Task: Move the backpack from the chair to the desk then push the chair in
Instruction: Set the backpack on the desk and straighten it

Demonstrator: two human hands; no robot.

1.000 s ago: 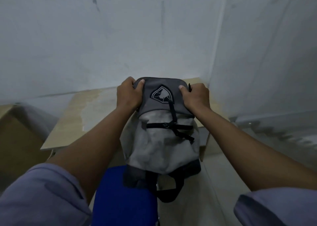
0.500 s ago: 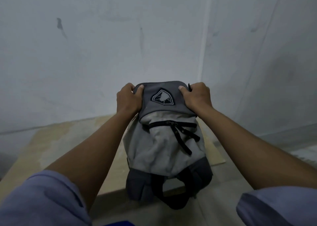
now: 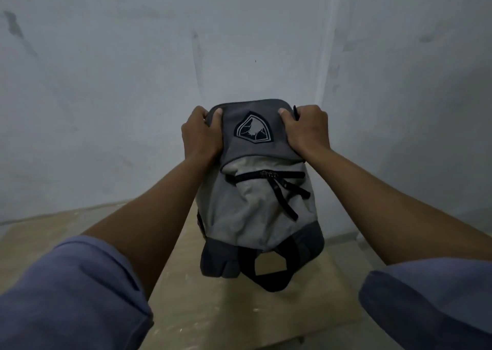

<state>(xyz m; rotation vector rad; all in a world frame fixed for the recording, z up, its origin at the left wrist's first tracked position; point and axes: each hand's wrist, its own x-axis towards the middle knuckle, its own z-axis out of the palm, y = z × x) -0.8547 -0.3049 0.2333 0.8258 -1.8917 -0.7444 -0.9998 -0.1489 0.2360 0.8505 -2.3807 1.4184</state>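
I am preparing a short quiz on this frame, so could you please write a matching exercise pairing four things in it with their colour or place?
Things:
1. backpack
2. desk
3. left hand
4. sleeve

Descriptions:
A. pale wood surface
B. grey, with a shield badge
C. blue-purple fabric
D. gripping the top corner of the bag, opposite the right hand

Pairs: 1-B, 2-A, 3-D, 4-C

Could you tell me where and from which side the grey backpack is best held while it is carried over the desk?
Probably by its dark top flap, one hand on each side edge, as the left hand and right hand grip the backpack now. The soft body hangs upright below, straps dangling over the desk.
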